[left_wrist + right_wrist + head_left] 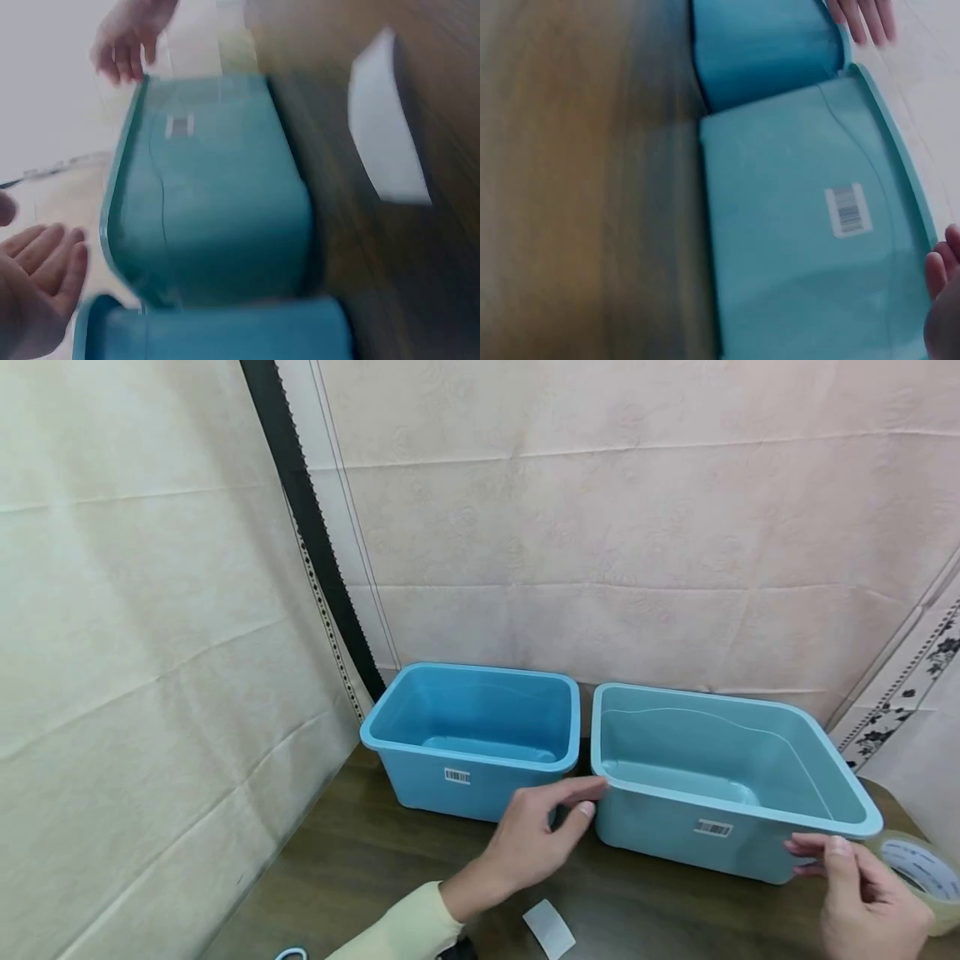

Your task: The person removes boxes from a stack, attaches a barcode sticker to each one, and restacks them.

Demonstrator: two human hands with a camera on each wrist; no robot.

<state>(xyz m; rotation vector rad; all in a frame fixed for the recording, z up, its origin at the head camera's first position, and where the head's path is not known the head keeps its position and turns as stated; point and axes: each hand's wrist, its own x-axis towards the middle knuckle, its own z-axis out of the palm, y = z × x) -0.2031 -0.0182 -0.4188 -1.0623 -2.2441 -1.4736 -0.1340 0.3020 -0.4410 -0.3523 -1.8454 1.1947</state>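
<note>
Two plastic bins stand side by side, a blue bin (480, 785) at left and a teal bin (690, 835) at right, each with a barcode label on its front. My left hand (536, 831) hovers in front of the gap between them, fingers extended, fingertips overlapping the teal bin's near left corner in the head view. The left wrist view shows that palm (34, 292) holding nothing. My right hand (870, 893) is at the teal bin's near right end, fingers loosely bent. In the right wrist view its fingertips (936, 274) are right at the rim.
A roll of tape (918, 868) lies beside the right hand. A white piece of paper (550, 929) rests on the dark wooden table (330, 868) near the front. Part of a light blue loop (291, 953) shows at the bottom edge. Cloth curtains (637, 527) hang behind and at the sides.
</note>
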